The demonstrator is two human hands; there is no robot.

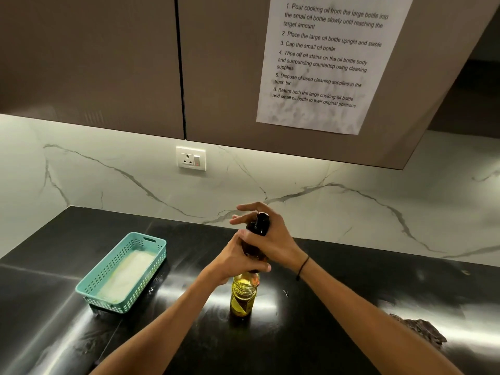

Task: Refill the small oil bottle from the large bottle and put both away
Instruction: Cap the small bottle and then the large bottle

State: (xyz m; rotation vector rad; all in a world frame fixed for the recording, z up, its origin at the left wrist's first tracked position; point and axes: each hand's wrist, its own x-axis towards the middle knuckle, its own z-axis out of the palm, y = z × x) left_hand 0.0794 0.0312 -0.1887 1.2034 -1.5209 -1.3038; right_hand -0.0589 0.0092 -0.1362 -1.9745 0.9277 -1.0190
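Oil could end up on the black countertop (351,293) if the dark small bottle (255,239) tips, because it is held up above the surface and both hands are crowded round it. The left hand (235,262) wraps the lower body of the small bottle, fingers curled round it; the right hand (273,239) grips its upper part near the black cap (263,218), with two fingers lifted off and spread toward the wall. Whether that cap is tight or being turned cannot be told. Directly below the small bottle, on the near side, the yellow oil bottle (242,296) stands upright on the countertop, its top hidden behind the left hand; a downward move could knock it over. Left of the small bottle sits a teal basket (89,288) holding something pale, perhaps wipes.
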